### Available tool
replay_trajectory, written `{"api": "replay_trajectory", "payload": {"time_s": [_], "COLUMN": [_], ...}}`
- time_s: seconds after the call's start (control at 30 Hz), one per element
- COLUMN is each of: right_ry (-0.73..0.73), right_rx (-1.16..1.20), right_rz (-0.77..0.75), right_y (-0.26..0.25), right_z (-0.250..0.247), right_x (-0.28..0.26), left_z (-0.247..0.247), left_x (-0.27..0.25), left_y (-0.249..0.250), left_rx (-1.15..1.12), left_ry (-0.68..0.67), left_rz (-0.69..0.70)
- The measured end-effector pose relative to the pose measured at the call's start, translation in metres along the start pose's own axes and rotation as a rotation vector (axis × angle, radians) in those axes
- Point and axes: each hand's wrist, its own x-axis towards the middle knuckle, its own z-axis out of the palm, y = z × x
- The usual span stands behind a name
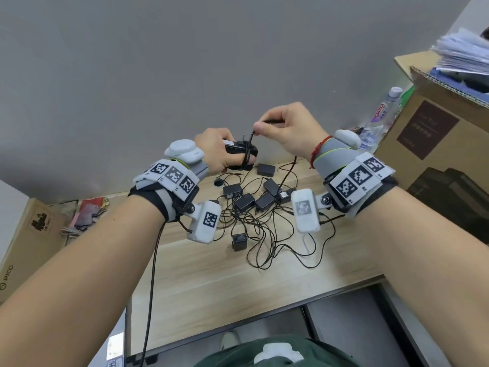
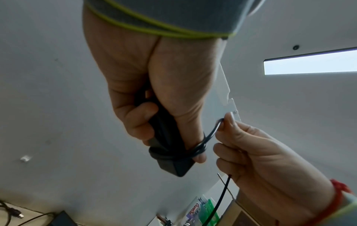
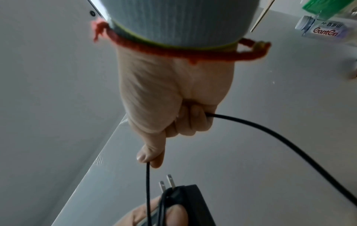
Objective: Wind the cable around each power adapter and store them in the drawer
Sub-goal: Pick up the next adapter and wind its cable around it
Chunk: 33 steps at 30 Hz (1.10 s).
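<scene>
My left hand (image 1: 215, 151) grips a black, oblong power adapter (image 1: 239, 152), raised above the far edge of the worktop (image 1: 211, 274). Its long axis runs roughly level, left to right, and its two metal prongs (image 3: 167, 182) stick upward. Several turns of thin black cable (image 1: 247, 154) cross its middle. My right hand (image 1: 288, 128) pinches that cable just above the adapter, fingers curled around the slack.

Matt black plastic adapter (image 1: 239, 150); pale wood-grain desk (image 1: 211, 274); corrugated cardboard box (image 1: 434, 144).
</scene>
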Motion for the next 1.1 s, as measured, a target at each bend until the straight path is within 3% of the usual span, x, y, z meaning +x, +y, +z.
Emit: {"api": "replay_trajectory", "payload": {"time_s": [0.3, 0.5, 0.6, 0.87, 1.1], "right_ry": [0.024, -0.106, -0.189, -0.208, -0.13], "right_rx": [0.013, -0.012, -0.099, -0.136, -0.151], "right_rz": [0.02, 0.097, 0.063, 0.018, -0.008], "right_y": [0.026, 0.033, 0.029, 0.009, -0.001], "right_z": [0.008, 0.026, 0.034, 0.027, 0.009], "right_x": [0.007, -0.01, -0.02, -0.024, -0.014], "left_z": [-0.003, -0.002, -0.004, -0.007, -0.001], "left_x": [-0.008, -0.003, 0.004, 0.01, 0.003], "left_y": [0.023, 0.028, 0.026, 0.001, -0.002], "left_rx": [-0.245, -0.425, -0.467, -0.173, 0.015], "left_ry": [-0.103, 0.029, 0.112, 0.149, 0.046], "left_rz": [0.108, 0.099, 0.058, -0.072, -0.032]}}
